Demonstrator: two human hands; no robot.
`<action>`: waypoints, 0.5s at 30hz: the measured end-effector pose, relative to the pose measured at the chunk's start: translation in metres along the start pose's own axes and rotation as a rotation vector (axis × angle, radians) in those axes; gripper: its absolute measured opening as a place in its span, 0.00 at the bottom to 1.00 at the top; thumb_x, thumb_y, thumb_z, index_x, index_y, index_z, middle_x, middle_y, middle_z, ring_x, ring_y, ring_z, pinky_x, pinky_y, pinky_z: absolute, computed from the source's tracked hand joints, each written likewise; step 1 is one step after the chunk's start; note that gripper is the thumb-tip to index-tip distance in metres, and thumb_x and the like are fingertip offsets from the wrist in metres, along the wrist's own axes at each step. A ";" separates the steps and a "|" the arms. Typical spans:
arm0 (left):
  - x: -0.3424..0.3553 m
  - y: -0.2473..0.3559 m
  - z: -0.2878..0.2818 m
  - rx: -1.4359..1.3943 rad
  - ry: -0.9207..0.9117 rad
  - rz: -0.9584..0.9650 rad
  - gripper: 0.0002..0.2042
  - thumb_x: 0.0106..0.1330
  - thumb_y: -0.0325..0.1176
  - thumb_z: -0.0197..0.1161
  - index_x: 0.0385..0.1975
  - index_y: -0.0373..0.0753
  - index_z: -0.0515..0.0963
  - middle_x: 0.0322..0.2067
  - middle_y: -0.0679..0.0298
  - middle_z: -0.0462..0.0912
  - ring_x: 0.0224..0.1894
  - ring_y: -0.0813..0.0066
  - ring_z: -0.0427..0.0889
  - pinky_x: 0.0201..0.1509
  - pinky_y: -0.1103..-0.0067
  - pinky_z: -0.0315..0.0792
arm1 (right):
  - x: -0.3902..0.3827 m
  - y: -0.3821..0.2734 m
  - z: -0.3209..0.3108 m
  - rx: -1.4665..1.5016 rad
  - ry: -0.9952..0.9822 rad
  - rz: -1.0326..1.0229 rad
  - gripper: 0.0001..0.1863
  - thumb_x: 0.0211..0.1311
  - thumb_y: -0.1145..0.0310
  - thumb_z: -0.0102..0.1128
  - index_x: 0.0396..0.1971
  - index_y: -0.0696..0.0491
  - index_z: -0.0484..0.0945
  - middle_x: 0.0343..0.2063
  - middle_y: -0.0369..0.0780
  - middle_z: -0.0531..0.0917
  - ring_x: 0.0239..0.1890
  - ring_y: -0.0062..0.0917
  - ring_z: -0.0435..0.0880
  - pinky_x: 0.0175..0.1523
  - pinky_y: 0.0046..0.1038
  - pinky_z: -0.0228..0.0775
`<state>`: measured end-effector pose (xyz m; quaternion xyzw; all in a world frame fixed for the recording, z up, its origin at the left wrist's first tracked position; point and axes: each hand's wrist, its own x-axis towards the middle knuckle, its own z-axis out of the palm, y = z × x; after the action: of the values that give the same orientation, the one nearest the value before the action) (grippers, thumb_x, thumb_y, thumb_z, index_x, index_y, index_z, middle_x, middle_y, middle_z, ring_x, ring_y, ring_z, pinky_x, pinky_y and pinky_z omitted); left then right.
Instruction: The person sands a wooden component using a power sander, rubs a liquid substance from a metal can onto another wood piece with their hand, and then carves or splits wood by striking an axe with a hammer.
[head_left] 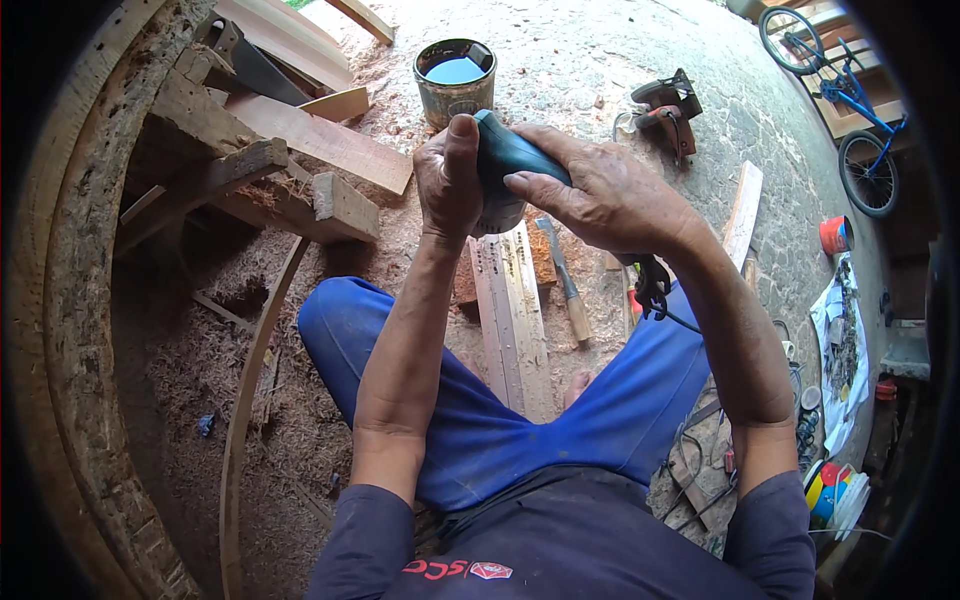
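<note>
Both my hands grip a teal corded power tool, raised in front of me over my knees. Its exact kind is hard to make out; a greyish part shows at its underside. My left hand wraps its left side, thumb upward. From the right, my right hand closes over the teal body, and a dark cord hangs below that wrist. Beneath the tool, narrow wooden strips run between my legs, partly hidden by it. A chisel with a wooden handle lies to their right.
Ahead stands a bucket of liquid. A circular saw rests on the floor at the far right, with a bicycle beyond. Boards and a wooden beam crowd the left, above wood shavings. Cables trail near my right leg.
</note>
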<state>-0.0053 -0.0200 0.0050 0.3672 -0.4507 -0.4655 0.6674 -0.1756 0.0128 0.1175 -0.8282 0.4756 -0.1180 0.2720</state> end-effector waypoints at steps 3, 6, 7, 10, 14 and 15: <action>-0.001 -0.007 -0.003 -0.009 -0.008 -0.013 0.29 0.71 0.61 0.55 0.23 0.36 0.78 0.21 0.71 0.77 0.25 0.86 0.71 0.29 0.83 0.66 | 0.000 0.006 0.006 0.019 0.020 -0.009 0.33 0.70 0.43 0.51 0.66 0.50 0.67 0.47 0.54 0.83 0.49 0.47 0.84 0.56 0.43 0.73; -0.001 -0.015 -0.006 -0.006 -0.006 -0.014 0.30 0.71 0.61 0.54 0.24 0.35 0.79 0.22 0.70 0.78 0.26 0.85 0.73 0.30 0.83 0.67 | -0.001 0.006 0.007 0.058 0.005 0.011 0.33 0.70 0.43 0.52 0.67 0.47 0.66 0.47 0.54 0.83 0.49 0.46 0.84 0.55 0.42 0.73; -0.002 -0.015 -0.006 -0.003 -0.001 -0.017 0.30 0.71 0.61 0.54 0.25 0.35 0.79 0.22 0.70 0.78 0.26 0.85 0.73 0.30 0.83 0.68 | -0.001 0.006 0.007 0.075 -0.010 0.025 0.33 0.70 0.43 0.52 0.67 0.47 0.66 0.47 0.54 0.83 0.49 0.46 0.84 0.55 0.42 0.74; -0.005 -0.011 -0.001 0.010 -0.003 -0.011 0.30 0.71 0.61 0.53 0.27 0.34 0.80 0.22 0.69 0.79 0.26 0.84 0.74 0.31 0.82 0.69 | -0.001 0.012 0.011 0.049 0.022 -0.008 0.33 0.70 0.43 0.52 0.67 0.47 0.66 0.46 0.54 0.84 0.48 0.47 0.84 0.54 0.42 0.74; -0.004 -0.008 -0.003 0.034 -0.015 -0.019 0.31 0.71 0.62 0.52 0.28 0.34 0.80 0.23 0.69 0.79 0.26 0.84 0.75 0.31 0.82 0.69 | -0.001 0.009 0.009 0.045 0.008 0.025 0.33 0.70 0.43 0.51 0.68 0.46 0.65 0.45 0.53 0.84 0.48 0.47 0.84 0.54 0.43 0.74; -0.005 -0.006 -0.002 0.041 -0.013 -0.025 0.31 0.71 0.62 0.52 0.28 0.34 0.80 0.23 0.69 0.79 0.27 0.84 0.75 0.31 0.82 0.69 | 0.000 0.012 0.011 0.050 0.016 0.003 0.32 0.70 0.43 0.51 0.68 0.46 0.65 0.45 0.53 0.84 0.48 0.47 0.84 0.54 0.43 0.74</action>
<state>-0.0062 -0.0174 -0.0027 0.3835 -0.4598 -0.4667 0.6510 -0.1797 0.0120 0.1013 -0.8193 0.4761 -0.1363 0.2891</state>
